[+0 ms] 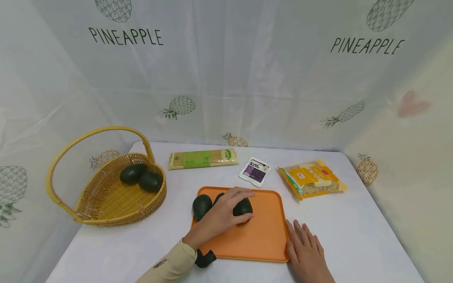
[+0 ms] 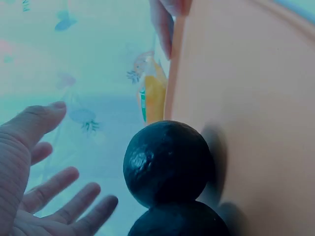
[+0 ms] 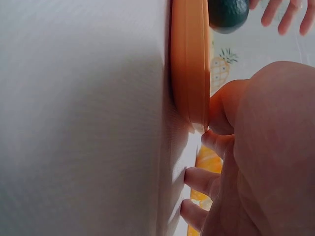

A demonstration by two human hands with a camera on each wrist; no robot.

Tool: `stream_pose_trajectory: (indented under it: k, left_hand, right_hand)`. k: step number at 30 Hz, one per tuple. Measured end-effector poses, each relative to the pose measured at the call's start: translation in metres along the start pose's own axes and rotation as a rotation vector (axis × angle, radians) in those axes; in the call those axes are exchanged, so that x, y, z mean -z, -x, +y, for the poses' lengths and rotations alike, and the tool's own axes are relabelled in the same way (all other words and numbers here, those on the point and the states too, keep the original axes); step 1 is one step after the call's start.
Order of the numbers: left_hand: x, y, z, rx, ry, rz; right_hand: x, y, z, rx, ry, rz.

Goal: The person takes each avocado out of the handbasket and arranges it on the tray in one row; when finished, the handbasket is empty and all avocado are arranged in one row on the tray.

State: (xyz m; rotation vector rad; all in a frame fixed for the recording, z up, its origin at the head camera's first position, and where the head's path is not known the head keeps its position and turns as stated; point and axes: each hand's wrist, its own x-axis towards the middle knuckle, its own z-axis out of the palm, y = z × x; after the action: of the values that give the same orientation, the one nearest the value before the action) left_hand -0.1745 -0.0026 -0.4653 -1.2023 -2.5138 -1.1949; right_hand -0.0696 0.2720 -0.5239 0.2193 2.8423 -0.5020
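Dark green avocados lie in a row on the orange tray [image 1: 262,236]. The left avocado [image 1: 202,206] shows clearly, the middle one is mostly hidden behind my left hand [image 1: 224,210], and the right avocado [image 1: 243,207] sits beneath its fingers. In the left wrist view, that hand's fingers are spread apart beside the nearer avocado [image 2: 167,164], with a gap between. My right hand [image 1: 307,251] lies at the tray's right edge. Its thumb [image 3: 226,105] touches the rim in the right wrist view, while other fingertips rest on the white table.
A wicker basket [image 1: 85,220] with a tall handle holds two avocados [image 1: 141,177] at the left. Along the back lie a noodle pack [image 1: 203,158], a white and purple packet [image 1: 255,171] and a yellow food bag [image 1: 311,179]. A black strap [image 1: 205,259] shows by the left sleeve.
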Motion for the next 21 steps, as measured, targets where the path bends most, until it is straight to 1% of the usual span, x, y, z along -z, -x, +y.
stream_pose_trajectory:
  k: [4, 8, 10, 14, 15, 18, 21]
  left_hand:
    - [0.004, 0.003, -0.003, 0.0, 0.142, 0.046]
    - [0.008, 0.006, -0.007, 0.001, 0.207, 0.075]
    - [0.01, 0.006, -0.007, 0.022, 0.24, 0.091]
    - [0.017, 0.008, -0.008, 0.094, 0.354, 0.129]
    - [0.018, 0.008, -0.009, 0.106, 0.373, 0.143]
    - [0.023, 0.012, -0.01, 0.113, 0.412, 0.183]
    - [0.028, 0.016, -0.012, 0.097, 0.422, 0.218]
  right_hand:
    - [-0.002, 0.001, 0.0, -0.004, 0.011, 0.001]
    - [-0.001, 0.001, 0.0, 0.002, 0.018, 0.009]
    - [-0.001, 0.001, -0.001, 0.006, 0.008, 0.01]
    - [-0.001, 0.0, -0.003, 0.008, 0.002, 0.01]
    - [-0.001, 0.0, -0.004, 0.008, 0.004, 0.009]
    - [-0.001, 0.001, -0.004, -0.002, 0.016, 0.005]
    - [0.0, 0.001, -0.003, -0.007, 0.024, 0.005]
